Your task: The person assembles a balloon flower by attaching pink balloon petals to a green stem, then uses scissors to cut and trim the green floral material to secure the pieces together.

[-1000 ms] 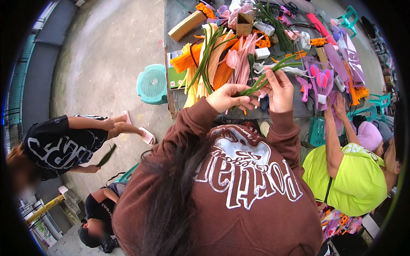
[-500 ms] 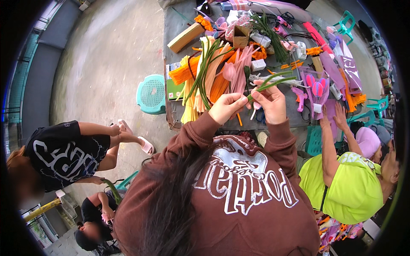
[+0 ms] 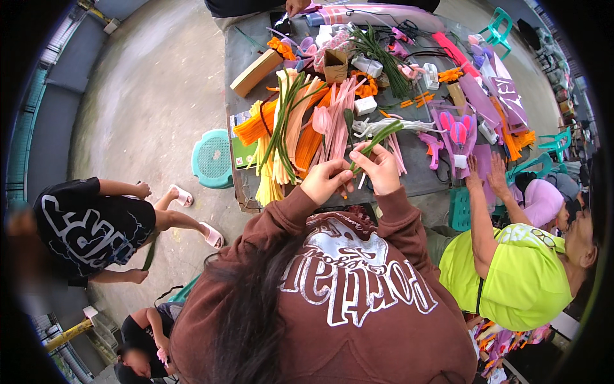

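Observation:
Over the near edge of the table, both my hands are closed around a small bundle of green pipe cleaners [image 3: 386,132]. My left hand [image 3: 325,182] pinches at its lower end, fingertips and thumb together. A little higher, my right hand [image 3: 380,170] grips the same stems, whose free ends slant up to the right. Just beyond lie loose green pipe cleaners [image 3: 279,131], draped across orange [image 3: 255,123], yellow [image 3: 268,189] and pink [image 3: 339,118] bundles. A pink tulip-shaped flower [image 3: 322,120] rests on them. White stems [image 3: 390,127] lie behind my right hand.
The grey table [image 3: 409,182] also bears a cardboard box [image 3: 335,66], a pink glue gun [image 3: 432,148] and purple wrapping sheets [image 3: 484,105]. A person in a lime shirt [image 3: 521,275] reaches in from the right. A turquoise stool [image 3: 213,159] stands left; another person [image 3: 96,224] is there.
The view has shifted, so the table sits further left. The green stems in my hands now point more steeply upward. At the table's far side, another person's hand has appeared.

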The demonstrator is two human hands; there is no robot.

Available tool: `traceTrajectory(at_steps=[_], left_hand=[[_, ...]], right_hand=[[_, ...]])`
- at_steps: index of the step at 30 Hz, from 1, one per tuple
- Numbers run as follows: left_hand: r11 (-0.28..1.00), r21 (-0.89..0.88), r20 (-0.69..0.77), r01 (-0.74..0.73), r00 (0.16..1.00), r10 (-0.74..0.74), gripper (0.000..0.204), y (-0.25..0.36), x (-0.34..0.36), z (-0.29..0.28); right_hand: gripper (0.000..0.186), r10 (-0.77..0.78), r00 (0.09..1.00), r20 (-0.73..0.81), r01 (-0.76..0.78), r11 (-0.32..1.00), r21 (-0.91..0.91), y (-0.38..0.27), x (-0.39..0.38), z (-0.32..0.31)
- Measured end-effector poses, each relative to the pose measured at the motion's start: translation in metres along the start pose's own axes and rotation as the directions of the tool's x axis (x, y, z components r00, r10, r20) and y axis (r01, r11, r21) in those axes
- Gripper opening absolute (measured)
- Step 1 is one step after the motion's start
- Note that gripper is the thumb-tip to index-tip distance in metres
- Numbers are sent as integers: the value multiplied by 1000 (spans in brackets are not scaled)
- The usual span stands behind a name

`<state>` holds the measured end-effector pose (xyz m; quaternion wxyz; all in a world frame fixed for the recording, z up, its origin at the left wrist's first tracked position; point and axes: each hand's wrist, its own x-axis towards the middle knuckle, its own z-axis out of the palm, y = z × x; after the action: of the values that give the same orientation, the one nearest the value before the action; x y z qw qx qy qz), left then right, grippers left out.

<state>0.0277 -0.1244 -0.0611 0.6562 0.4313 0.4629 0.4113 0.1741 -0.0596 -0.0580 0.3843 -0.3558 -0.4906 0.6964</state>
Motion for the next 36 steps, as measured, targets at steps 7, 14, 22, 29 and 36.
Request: traceTrajectory(at_steps=[7,14,22,29,36], left_hand=[[995,-99,-2,6,1000,-6,19,-32,15,-1],[1000,-9,-16,-26,1000,26,25,-26,22,14],[856,-453,-375,-250,924,72,23,-40,37,22],[859,-435,-381,-270,920,96,22,-47,31,23],[997,-54,-109,-46,993,40,25,-53,30,31]], right_hand=[[15,49,999,1,-49,997,64,8,-6,-16],[28,96,994,47,-102,984,144,17,3,-37],[71,137,979,-149,-151,985,-84,-9,49,-95],[48,61,955,289,-28,993,-118,-45,5,-98],[36,135,941,310,-115,990,-81,13,-17,-70]])
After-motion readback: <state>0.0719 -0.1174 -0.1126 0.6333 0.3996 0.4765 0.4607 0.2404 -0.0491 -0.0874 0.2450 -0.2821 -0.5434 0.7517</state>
